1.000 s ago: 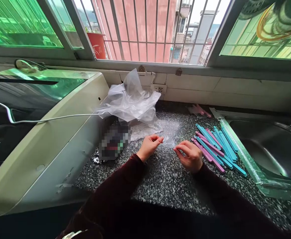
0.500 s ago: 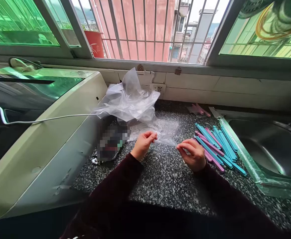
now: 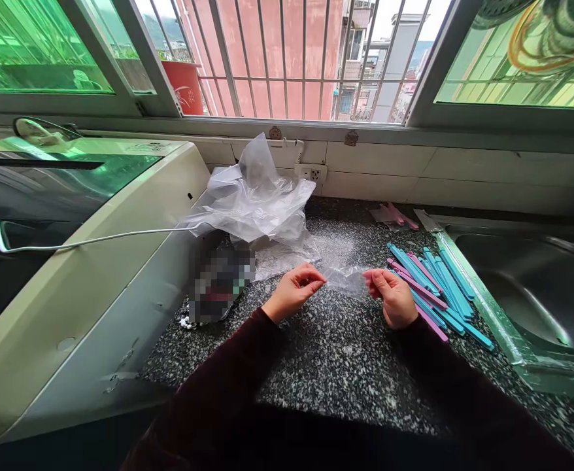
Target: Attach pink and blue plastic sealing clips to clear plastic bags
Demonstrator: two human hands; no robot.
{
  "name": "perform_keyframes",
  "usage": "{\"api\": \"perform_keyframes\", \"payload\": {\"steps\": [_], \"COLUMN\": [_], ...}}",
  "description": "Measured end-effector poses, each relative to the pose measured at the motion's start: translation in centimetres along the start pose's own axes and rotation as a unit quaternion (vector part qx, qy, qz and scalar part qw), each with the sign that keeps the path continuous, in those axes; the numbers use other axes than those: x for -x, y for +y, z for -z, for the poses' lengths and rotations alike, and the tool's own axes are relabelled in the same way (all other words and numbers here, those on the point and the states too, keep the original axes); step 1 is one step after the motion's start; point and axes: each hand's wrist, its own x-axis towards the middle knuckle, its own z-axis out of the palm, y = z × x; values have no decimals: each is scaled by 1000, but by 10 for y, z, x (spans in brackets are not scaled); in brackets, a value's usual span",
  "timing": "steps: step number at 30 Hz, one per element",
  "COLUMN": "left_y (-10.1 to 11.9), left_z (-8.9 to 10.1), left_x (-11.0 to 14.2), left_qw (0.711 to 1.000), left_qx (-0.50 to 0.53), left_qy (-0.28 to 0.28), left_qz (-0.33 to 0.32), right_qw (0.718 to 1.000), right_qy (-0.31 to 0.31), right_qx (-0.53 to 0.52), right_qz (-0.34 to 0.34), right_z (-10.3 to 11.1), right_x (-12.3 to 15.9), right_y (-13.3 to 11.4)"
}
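Note:
Between my two hands a small clear plastic bag (image 3: 346,280) is stretched, above the speckled countertop. My left hand (image 3: 294,291) pinches its left end between thumb and fingers. At the other end my right hand (image 3: 393,297) is closed on the bag's edge. Just right of my right hand lies a loose pile of blue and pink flat plastic sticks (image 3: 438,288). Behind my left hand a heap of crumpled clear plastic bags (image 3: 262,203) rests against the wall. The sticks' exact kind I cannot make out.
A washing machine (image 3: 135,242) stands at left, with a white cable (image 3: 95,237) across it. A blurred-out dark object (image 3: 223,281) lies beside it. At right is a metal sink (image 3: 522,288). Pink pieces in plastic (image 3: 395,214) lie at the back, below the barred window.
Both hands have shifted slightly right, the left one more. The bag between them has come away from the sheet behind and looks more bunched. The view has turned a little.

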Motion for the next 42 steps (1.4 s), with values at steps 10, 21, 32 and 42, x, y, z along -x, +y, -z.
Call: {"api": "perform_keyframes", "payload": {"steps": [10, 21, 32, 42], "left_y": [9, -2, -2, 0], "left_z": [3, 0, -2, 5], "left_x": [1, -2, -3, 1], "left_qw": [998, 996, 974, 993], "left_qx": [-44, 13, 150, 19], "left_qy": [-25, 69, 130, 114], "left_qz": [29, 53, 111, -7], "right_qw": [959, 893, 892, 939], "right_qy": [-28, -49, -55, -40], "right_qx": [190, 289, 287, 222], "right_qz": [211, 341, 344, 261], "right_z": [-1, -4, -3, -3], "right_x": [14, 21, 18, 17], "right_y": [-10, -16, -15, -13]}}
